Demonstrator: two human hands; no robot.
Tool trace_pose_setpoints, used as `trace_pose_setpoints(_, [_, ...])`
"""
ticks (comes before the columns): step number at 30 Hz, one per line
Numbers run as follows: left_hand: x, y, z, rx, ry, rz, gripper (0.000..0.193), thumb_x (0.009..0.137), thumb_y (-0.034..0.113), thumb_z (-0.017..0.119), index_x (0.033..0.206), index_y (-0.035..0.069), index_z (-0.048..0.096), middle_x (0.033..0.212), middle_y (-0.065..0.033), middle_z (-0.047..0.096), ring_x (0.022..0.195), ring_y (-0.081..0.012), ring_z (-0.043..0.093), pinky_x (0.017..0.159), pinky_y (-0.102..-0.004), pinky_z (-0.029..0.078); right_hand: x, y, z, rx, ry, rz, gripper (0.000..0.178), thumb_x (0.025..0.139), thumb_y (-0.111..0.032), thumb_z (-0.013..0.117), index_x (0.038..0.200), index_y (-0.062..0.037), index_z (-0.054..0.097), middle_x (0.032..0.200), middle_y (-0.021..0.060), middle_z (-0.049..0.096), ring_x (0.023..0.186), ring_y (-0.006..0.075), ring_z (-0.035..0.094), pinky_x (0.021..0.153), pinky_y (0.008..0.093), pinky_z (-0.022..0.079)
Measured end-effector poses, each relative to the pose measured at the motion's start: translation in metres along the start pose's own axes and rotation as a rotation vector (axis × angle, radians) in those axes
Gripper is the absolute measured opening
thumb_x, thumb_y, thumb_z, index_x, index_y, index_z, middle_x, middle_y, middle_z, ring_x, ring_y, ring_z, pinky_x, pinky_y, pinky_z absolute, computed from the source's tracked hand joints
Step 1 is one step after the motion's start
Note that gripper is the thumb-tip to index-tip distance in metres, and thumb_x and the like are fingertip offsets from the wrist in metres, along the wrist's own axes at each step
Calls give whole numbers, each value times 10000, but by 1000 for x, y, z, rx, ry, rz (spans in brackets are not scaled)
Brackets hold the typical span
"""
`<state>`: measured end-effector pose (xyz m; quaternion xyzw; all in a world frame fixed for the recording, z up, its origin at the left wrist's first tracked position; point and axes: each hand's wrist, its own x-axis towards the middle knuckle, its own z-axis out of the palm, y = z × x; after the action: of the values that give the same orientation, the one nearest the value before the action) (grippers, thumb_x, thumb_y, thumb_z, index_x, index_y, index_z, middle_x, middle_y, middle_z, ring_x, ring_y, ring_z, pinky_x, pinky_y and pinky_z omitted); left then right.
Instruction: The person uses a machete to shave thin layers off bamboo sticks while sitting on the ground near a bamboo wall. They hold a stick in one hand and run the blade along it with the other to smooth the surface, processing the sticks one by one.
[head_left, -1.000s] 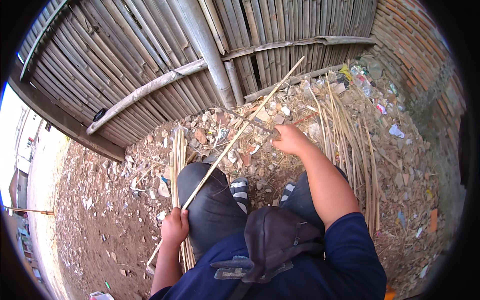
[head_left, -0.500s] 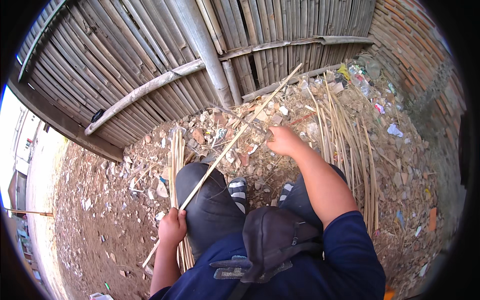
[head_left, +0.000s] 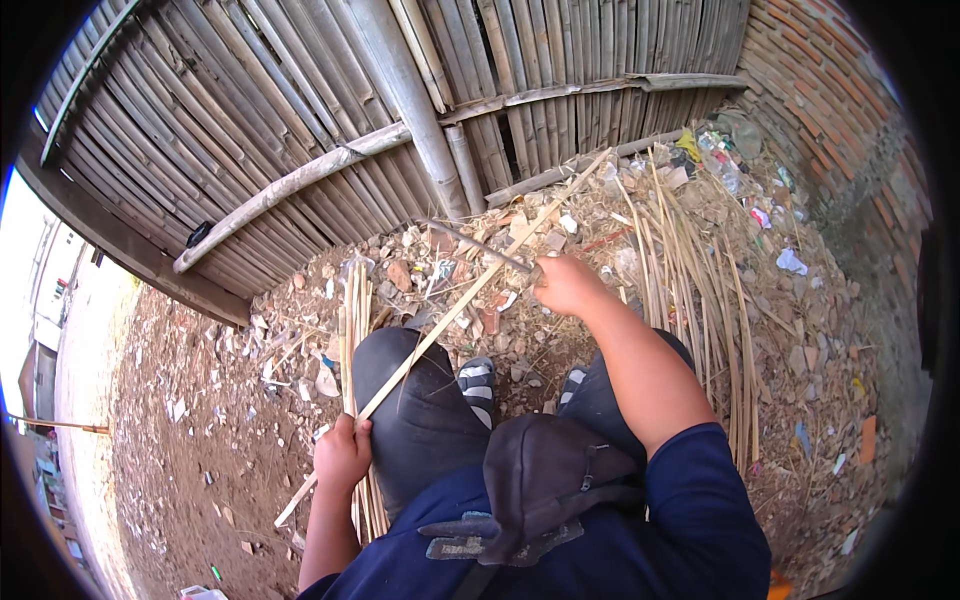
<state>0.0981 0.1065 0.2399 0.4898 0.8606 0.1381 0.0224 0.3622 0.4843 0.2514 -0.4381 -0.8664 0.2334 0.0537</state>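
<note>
My left hand (head_left: 342, 455) is closed round the lower part of a long pale bamboo strip (head_left: 461, 304). The strip slants up to the right across my left knee, and its short lower end sticks out below the hand. In my right hand (head_left: 570, 286) is the handle of a knife (head_left: 484, 248) with a long, narrow dark blade. Pointing to the upper left, the blade crosses the strip just beyond my knees; whether it cuts into the strip cannot be made out. My fingers hide most of the handle.
More bamboo strips (head_left: 357, 310) lie beside my left leg, and a larger spread of strips (head_left: 690, 270) lies to the right. Ahead stands a bamboo fence (head_left: 290, 120), with a brick wall (head_left: 840, 90) at the right. Stones and litter (head_left: 790, 262) cover the ground.
The bamboo strip has slid slightly down and left, its far tip lower. The knife blade shows more sharply and sits at a slightly different tilt. Both hands have barely moved.
</note>
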Motion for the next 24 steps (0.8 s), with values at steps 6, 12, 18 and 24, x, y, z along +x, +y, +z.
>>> trace_pose_setpoints(6, [-2, -5, -2, 43, -27, -2, 340, 996, 323, 601, 823, 43, 512, 671, -230, 637, 634, -465, 638, 572, -560, 488, -27, -45, 2, -148, -179, -247, 255, 835, -262, 727, 1050, -134, 678, 932, 146, 718, 915, 364, 705, 795, 495, 558])
trace_pose_setpoints(12, [-1, -6, 13, -86, 2, -16, 321, 997, 312, 598, 851, 37, 520, 687, -245, 638, 649, -475, 637, 578, -558, 486, 5, 0, 1, 189, 34, -37, 355, 856, -297, 728, 1099, -43, 676, 981, 192, 722, 946, 381, 696, 839, 480, 547])
trace_pose_setpoints(18, [-1, -1, 1, -2, 4, -29, 368, 1006, 350, 575, 810, 42, 528, 649, -239, 613, 631, -481, 623, 577, -576, 473, -10, -13, 3, 36, -60, -61, 313, 850, -280, 713, 1086, -78, 680, 1030, 188, 719, 1008, 376, 685, 870, 496, 542])
trace_pose_setpoints(24, [1, -5, 0, 42, -5, -23, 332, 974, 324, 631, 822, 47, 527, 670, -224, 640, 627, -452, 642, 563, -552, 490, -26, -46, 5, -119, -203, -317, 261, 832, -251, 723, 1031, -92, 667, 875, 178, 711, 891, 374, 706, 778, 497, 552])
